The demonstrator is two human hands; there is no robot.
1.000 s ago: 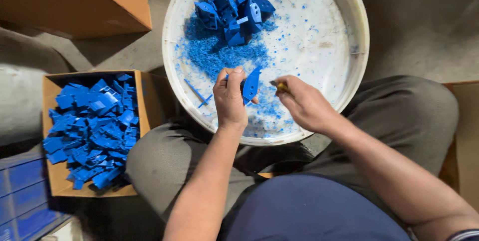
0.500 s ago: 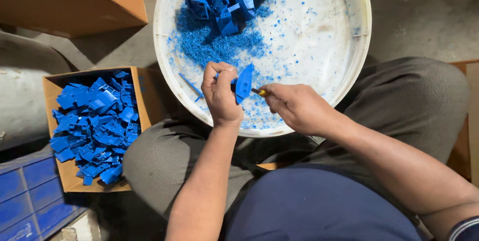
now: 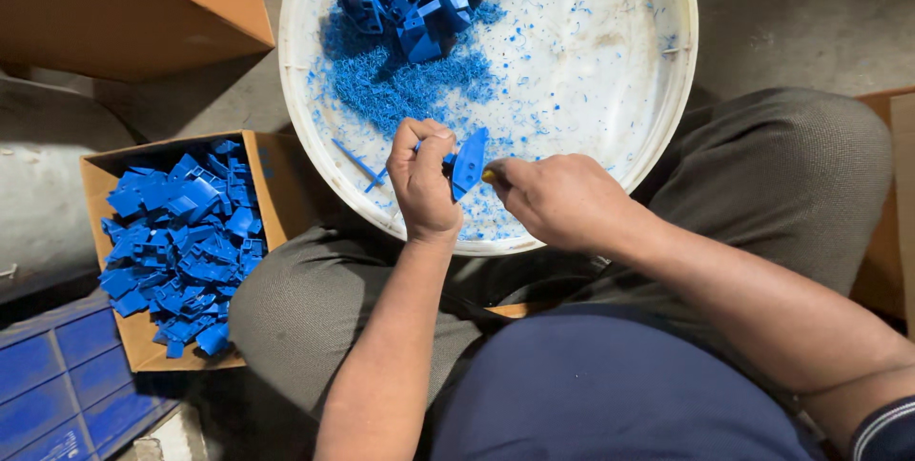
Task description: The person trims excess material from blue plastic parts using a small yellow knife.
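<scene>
blue part (image 3: pixel 469 162) upright, tip up-right

Blue plastic part (image 3: pixel 469 162): flat, wedge-shaped moulded piece, solid blue, pinched upright in my left hand (image 3: pixel 422 180), its broad face turned toward my right hand (image 3: pixel 558 199). It sits over the near edge of the white round basin (image 3: pixel 681 70), just inside the rim.

Small tool (image 3: pixel 489 175): only a yellowish tip shows, sticking out of my closed right fingers; the tip meets the part's right edge. The rest of it is hidden in my fist.
</scene>
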